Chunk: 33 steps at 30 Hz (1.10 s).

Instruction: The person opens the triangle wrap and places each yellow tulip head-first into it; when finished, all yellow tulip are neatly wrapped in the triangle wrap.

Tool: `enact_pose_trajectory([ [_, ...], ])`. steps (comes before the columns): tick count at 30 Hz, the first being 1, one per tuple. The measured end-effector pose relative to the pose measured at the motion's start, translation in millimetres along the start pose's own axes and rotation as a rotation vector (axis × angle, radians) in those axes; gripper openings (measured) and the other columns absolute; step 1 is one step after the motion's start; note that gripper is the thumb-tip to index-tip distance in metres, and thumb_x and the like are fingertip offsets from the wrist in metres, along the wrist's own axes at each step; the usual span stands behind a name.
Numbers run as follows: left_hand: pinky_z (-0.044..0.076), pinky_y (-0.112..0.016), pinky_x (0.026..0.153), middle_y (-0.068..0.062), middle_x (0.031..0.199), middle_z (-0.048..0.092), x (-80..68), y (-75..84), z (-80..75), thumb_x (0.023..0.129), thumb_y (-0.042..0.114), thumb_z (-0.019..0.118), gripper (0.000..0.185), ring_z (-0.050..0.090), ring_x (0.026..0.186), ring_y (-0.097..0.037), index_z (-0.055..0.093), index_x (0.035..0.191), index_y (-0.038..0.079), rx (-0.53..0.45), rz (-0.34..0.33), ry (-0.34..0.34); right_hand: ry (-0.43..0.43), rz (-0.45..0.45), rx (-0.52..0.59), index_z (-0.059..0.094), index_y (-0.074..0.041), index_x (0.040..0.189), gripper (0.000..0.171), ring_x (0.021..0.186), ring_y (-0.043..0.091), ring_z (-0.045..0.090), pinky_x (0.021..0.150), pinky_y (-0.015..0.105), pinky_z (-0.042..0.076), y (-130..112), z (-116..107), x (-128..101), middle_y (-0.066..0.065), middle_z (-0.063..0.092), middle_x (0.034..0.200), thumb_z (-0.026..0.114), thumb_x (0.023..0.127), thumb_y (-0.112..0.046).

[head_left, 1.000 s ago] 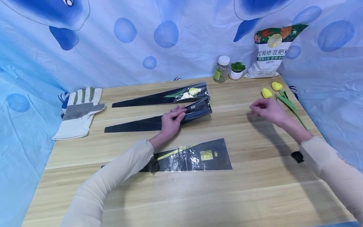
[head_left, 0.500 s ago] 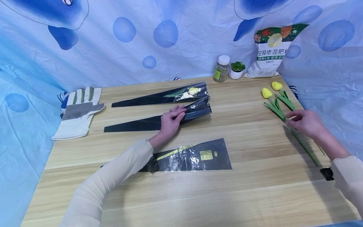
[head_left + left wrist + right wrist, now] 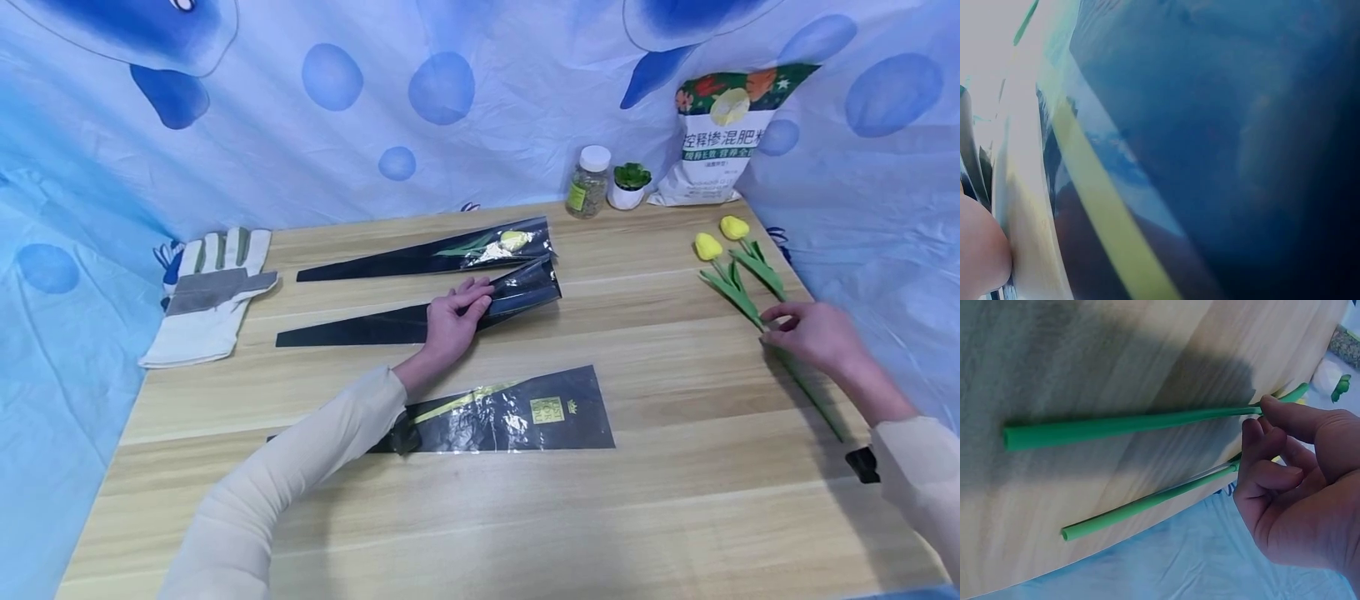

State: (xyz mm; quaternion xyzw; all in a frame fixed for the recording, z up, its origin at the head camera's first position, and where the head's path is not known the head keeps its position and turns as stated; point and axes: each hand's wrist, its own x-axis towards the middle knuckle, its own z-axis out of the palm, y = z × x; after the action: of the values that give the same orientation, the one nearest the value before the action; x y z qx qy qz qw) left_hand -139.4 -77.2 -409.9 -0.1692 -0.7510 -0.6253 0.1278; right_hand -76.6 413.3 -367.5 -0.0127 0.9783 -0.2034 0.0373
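Pinching the stem of one yellow tulip [image 3: 708,247] between thumb and fingertip, the right hand [image 3: 813,337] now sits at the right edge of the table [image 3: 675,517], where two tulips lie side by side with their heads pointing away from the person; a second ago this hand was further left, near the flower heads, and it has since slid down along the stems to close on one of them (the right wrist view shows the fingers [image 3: 1279,409] curled, with the upper green stem [image 3: 1129,427] caught at their tips and the lower stem [image 3: 1147,503] lying just beside, seemingly untouched). That shift suggests the flower is about to be lifted, though it still rests on the wood. The left hand [image 3: 450,321] has not moved: it lies on the middle black sleeve [image 3: 360,329], fingers bent over the sleeve's wide mouth and holding it against the table. Behind it lies another sleeve [image 3: 420,258] already holding a tulip, and a third, flat sleeve [image 3: 525,412] lies nearer the person. A work glove [image 3: 210,300] sits at the left edge, with a jar [image 3: 587,183], a small potted plant [image 3: 628,185] and a printed bag [image 3: 723,133] along the back.
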Motion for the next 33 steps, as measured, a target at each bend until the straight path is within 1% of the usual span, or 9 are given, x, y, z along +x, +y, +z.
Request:
enact_pose_trajectory([
  [2,0.017,-0.065,0.114,-0.032,0.118,0.062,0.4,0.9,0.3,0.089,-0.014,0.066,0.016,0.048,0.127,-0.053,0.068,0.105,-0.017,0.003,-0.002,0.001,-0.006,0.003,-0.003,0.065,0.013,0.108,0.029,0.082,0.049,0.064,0.062,0.043,0.05,1.1,0.7,-0.4,0.027,0.07,0.084,0.071,0.088,-0.007],
  [5,0.017,-0.064,0.114,-0.029,0.118,0.064,1.5,-12.1,1.1,0.09,-0.01,0.068,0.016,0.048,0.127,-0.051,0.071,0.105,-0.014,-0.01,0.0,0.005,-0.015,0.011,-0.003,0.064,0.014,0.11,0.03,0.082,0.05,0.065,0.063,0.047,0.051,2.2,1.8,-1.8,0.028,0.069,0.085,0.07,0.088,-0.006],
  [7,0.017,-0.063,0.115,-0.026,0.119,0.065,1.4,-13.4,1.2,0.09,-0.008,0.068,0.017,0.049,0.128,-0.049,0.071,0.106,-0.012,-0.01,-0.002,0.005,-0.016,0.015,-0.003,0.063,0.014,0.11,0.031,0.082,0.05,0.065,0.063,0.049,0.051,3.0,2.7,-2.5,0.028,0.069,0.084,0.071,0.088,-0.006],
  [9,0.018,-0.062,0.115,-0.025,0.119,0.066,1.4,-14.0,1.1,0.09,-0.007,0.069,0.016,0.049,0.128,-0.048,0.072,0.106,-0.011,-0.009,-0.006,0.005,-0.009,0.016,-0.004,0.063,0.014,0.11,0.031,0.082,0.05,0.065,0.061,0.047,0.051,3.6,3.8,-2.6,0.028,0.069,0.084,0.071,0.088,-0.006],
  [17,0.019,-0.056,0.117,-0.021,0.12,0.066,1.8,-11.7,1.6,0.09,-0.007,0.069,0.016,0.05,0.129,-0.045,0.073,0.106,-0.008,-0.001,-0.037,0.006,0.004,0.02,-0.001,0.065,0.014,0.108,0.03,0.082,0.049,0.065,0.061,0.043,0.05,4.1,6.0,-3.3,0.027,0.07,0.084,0.071,0.088,-0.009],
  [22,0.02,-0.057,0.117,-0.022,0.12,0.066,1.8,-13.8,2.0,0.09,-0.006,0.069,0.017,0.05,0.129,-0.047,0.073,0.106,-0.008,-0.001,-0.025,0.003,-0.007,0.027,-0.006,0.065,0.013,0.105,0.03,0.079,0.046,0.065,0.061,0.042,0.049,4.0,5.8,-4.5,0.025,0.07,0.083,0.073,0.087,-0.01],
  [27,0.02,-0.057,0.116,-0.023,0.119,0.066,1.3,-13.6,1.7,0.09,-0.005,0.07,0.017,0.051,0.128,-0.046,0.073,0.106,-0.01,0.0,-0.021,0.008,-0.012,0.018,-0.012,0.064,0.013,0.105,0.03,0.078,0.045,0.066,0.063,0.046,0.049,3.4,5.9,-5.7,0.023,0.07,0.081,0.073,0.087,-0.009],
  [30,0.02,-0.06,0.115,-0.025,0.118,0.065,0.8,-11.7,1.7,0.089,-0.008,0.07,0.017,0.05,0.127,-0.048,0.072,0.105,-0.012,-0.001,-0.011,0.01,-0.011,0.019,-0.014,0.064,0.013,0.106,0.03,0.08,0.047,0.065,0.064,0.048,0.05,3.0,6.0,-6.2,0.024,0.07,0.082,0.072,0.087,-0.009],
  [33,0.019,-0.064,0.114,-0.03,0.118,0.063,0.7,-7.9,2.2,0.089,-0.012,0.067,0.017,0.049,0.126,-0.053,0.07,0.105,-0.015,-0.002,0.004,0.008,0.004,0.014,-0.007,0.065,0.013,0.106,0.029,0.079,0.046,0.065,0.061,0.044,0.049,2.1,5.9,-6.7,0.026,0.069,0.083,0.072,0.088,-0.009],
])
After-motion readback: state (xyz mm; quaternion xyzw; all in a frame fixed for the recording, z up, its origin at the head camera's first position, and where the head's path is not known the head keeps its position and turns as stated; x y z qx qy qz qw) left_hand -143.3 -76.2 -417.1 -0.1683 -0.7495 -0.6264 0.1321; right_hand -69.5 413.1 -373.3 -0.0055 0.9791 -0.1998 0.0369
